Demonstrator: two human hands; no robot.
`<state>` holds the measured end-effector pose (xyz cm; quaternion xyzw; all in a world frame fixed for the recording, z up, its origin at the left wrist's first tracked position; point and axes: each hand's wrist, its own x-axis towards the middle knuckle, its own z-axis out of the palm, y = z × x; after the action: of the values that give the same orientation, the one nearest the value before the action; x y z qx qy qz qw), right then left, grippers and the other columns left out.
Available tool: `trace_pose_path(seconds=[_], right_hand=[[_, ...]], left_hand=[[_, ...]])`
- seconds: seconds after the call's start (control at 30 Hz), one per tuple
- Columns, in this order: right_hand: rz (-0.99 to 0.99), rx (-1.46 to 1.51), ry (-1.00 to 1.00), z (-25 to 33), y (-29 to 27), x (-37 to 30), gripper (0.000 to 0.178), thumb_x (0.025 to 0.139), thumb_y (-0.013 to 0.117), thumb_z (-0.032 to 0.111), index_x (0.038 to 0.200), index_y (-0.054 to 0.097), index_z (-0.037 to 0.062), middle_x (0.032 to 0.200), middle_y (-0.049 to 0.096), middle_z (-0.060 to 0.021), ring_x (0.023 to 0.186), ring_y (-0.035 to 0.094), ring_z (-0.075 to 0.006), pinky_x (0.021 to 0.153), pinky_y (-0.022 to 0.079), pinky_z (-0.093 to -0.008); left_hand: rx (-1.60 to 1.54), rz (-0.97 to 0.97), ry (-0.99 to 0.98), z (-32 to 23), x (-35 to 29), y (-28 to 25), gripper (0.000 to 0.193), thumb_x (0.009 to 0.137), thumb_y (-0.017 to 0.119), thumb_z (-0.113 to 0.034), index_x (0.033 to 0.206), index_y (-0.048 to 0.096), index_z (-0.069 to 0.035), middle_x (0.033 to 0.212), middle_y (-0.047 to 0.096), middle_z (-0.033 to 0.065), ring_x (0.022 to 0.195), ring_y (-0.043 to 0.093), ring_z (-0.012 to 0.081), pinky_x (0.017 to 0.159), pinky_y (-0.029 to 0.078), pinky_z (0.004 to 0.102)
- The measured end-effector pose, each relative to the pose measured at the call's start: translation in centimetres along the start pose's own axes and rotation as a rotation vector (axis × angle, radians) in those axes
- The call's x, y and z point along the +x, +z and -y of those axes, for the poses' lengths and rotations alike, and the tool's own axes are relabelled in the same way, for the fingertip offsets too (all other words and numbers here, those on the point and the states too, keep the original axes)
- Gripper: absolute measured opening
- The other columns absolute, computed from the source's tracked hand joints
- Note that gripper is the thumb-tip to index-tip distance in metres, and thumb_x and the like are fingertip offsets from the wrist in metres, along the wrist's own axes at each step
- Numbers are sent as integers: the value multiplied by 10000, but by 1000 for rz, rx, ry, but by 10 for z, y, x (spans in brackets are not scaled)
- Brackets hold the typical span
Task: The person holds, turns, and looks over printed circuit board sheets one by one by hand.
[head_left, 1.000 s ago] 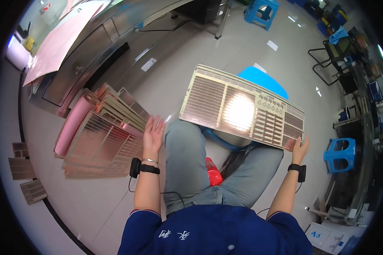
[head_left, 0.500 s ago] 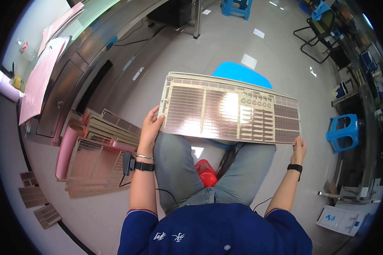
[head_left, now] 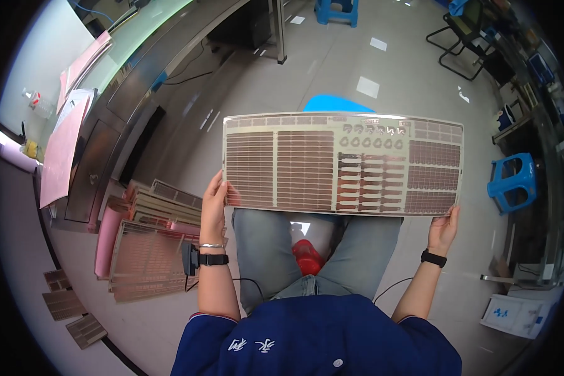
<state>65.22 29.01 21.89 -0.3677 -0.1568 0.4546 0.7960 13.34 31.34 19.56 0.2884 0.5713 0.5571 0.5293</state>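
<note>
A wide, thin rectangular panel is held up in front of me above my thighs. Its pale frame carries rows of copper-coloured strips, a column of longer shapes right of the middle, and small rings and hooked shapes above those. My left hand grips its left edge near the lower corner, thumb on the near face. At the lower right corner my right hand pinches the panel's edge. The fingers behind the panel are hidden on both sides.
Left of my legs, a stack of similar panels leans beside a pink roll. Small panels lie farther left. A metal desk stands at the left. Blue stools are on the floor, and a red object sits between my legs.
The panel has levelled out and turned to face me more squarely, so the bright glare on it is gone. Both hands still hold it; the right hand has moved slightly down and right.
</note>
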Motion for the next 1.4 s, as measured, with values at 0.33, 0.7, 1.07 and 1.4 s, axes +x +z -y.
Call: trace_pose_path(seconds=[0.33, 0.7, 1.07, 1.4], right_hand=[[10, 47, 22, 18, -31, 20, 211, 948, 435, 243, 921, 571, 85, 964, 619, -20, 886, 574, -105, 834, 464, -297], [-33, 15, -11, 31, -63, 38, 258, 949, 416, 287, 959, 561, 74, 932, 609, -28, 901, 562, -150, 873, 439, -322], [14, -40, -97, 53, -60, 38, 334, 952, 400, 294, 1112, 534, 32, 1102, 585, -88, 1041, 531, -202, 938, 395, -372], [319, -69, 28, 60, -6, 21, 338, 954, 400, 286, 1070, 551, 7, 1060, 601, -85, 1011, 555, -163, 861, 457, -313]], left_hand=[[-424, 137, 26, -46, -43, 11, 99, 906, 523, -156, 901, 526, -57, 865, 604, 24, 768, 574, 87, 699, 485, 208], [-176, 9, 153, -43, -55, 39, 209, 942, 474, -255, 800, 489, -102, 749, 485, -75, 709, 408, 8, 678, 348, 164], [-63, -13, 198, -38, -48, 34, 226, 947, 461, -248, 806, 512, -80, 749, 538, -46, 700, 459, 18, 654, 383, 170], [66, -238, 101, -39, -49, 14, 239, 949, 444, -262, 765, 466, -111, 544, 440, -39, 423, 393, 18, 337, 302, 154]])
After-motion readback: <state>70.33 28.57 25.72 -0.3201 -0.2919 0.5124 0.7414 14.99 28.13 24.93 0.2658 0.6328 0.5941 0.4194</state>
